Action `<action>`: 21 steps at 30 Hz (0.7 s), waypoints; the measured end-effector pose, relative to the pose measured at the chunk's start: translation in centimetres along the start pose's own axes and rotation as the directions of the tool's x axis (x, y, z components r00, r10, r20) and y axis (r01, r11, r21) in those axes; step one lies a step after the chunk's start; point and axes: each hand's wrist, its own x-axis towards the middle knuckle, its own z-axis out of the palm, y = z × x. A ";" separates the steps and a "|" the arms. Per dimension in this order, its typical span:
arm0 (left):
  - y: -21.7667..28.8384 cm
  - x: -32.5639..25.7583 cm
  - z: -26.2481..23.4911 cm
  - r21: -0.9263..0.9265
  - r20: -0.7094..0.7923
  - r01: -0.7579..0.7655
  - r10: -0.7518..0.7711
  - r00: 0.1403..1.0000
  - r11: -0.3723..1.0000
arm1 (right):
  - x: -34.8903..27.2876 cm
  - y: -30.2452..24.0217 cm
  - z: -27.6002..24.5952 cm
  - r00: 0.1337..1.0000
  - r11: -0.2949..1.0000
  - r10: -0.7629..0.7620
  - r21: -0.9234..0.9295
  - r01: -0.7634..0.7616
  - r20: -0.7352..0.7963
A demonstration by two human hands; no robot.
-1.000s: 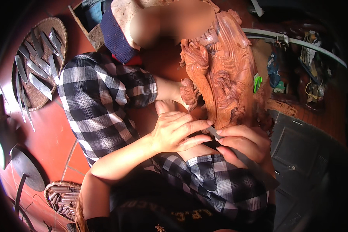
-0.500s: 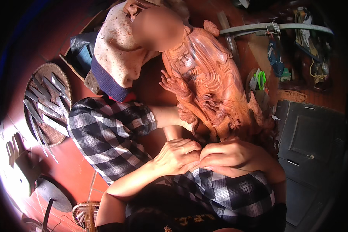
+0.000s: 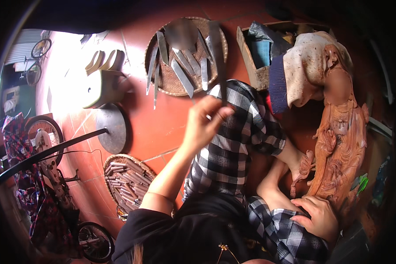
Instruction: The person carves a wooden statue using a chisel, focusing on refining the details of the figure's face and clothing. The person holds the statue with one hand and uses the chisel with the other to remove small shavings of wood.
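My left hand (image 3: 202, 123) is raised over my left leg. Its fingers pinch the lower end of a long dark flat blade (image 3: 218, 61), which points up across a round woven tray (image 3: 149, 75). Several grey metal blades (image 3: 181, 77) lie in that tray. At the right, a reddish-brown carved wooden statue (image 3: 339, 149) leans on its back, with a robed figure and small carved hands. My right hand (image 3: 317, 215) rests on my checked trouser leg beside the statue's lower end, its fingers stretched out and holding nothing visible.
A wooden box (image 3: 250, 61) and a stained cloth (image 3: 310, 61) lie beyond my legs. To the left are a basket of brown cylindrical sticks (image 3: 127, 180), a dark round disc with a bar (image 3: 112, 130), a white stool-like object (image 3: 102, 88) and a bicycle (image 3: 94, 242).
My view has swung left. My hands, together on my lap before, are now apart: the left has reached out and holds a dark blade, while the right stays near the statue.
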 end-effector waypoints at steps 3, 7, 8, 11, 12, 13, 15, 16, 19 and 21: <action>-6.4 2.2 -6.5 0.530 -0.270 0.225 -0.089 0.959 0.817 | 0.3 0.0 0.2 0.999 0.998 -0.040 -0.059 0.039 -0.005; -14.7 0.5 -12.5 0.386 -0.291 0.380 -0.280 0.915 0.841 | 0.8 0.9 -0.2 0.994 0.989 -0.109 0.101 0.107 0.014; -17.0 -0.2 -13.6 0.347 -0.266 0.407 -0.327 0.907 0.845 | 0.8 1.6 -0.1 0.990 0.983 -0.139 0.124 0.137 0.006; -21.7 -1.3 -13.1 0.362 -0.275 0.465 -0.383 0.882 0.808 | 0.2 2.8 0.4 0.986 0.981 -0.166 0.100 0.168 -0.021; -24.9 -1.7 -15.6 0.386 -0.294 0.423 -0.325 0.899 0.820 | 0.8 3.0 0.3 0.976 0.968 -0.215 0.123 0.217 -0.023; -22.2 -1.1 -13.7 0.405 -0.253 0.408 -0.329 0.910 0.818 | 0.7 2.8 0.1 0.980 0.977 -0.197 0.087 0.197 -0.003; -21.1 -0.4 -13.0 0.427 -0.227 0.458 -0.398 0.889 0.779 | 0.3 3.1 0.7 0.980 0.974 -0.195 0.115 0.197 -0.028; -20.7 -0.4 -13.2 0.444 -0.230 0.473 -0.413 0.881 0.761 | 0.4 3.1 0.8 0.977 0.969 -0.209 0.125 0.212 -0.033; -18.9 -0.4 -14.0 0.532 -0.301 0.457 -0.346 0.889 0.712 | 0.8 3.0 0.6 0.978 0.964 -0.209 0.166 0.208 -0.009; -16.9 -0.3 -14.1 0.623 -0.374 0.425 -0.228 0.899 0.657 | 1.1 3.0 1.0 0.980 0.968 -0.197 0.158 0.194 0.004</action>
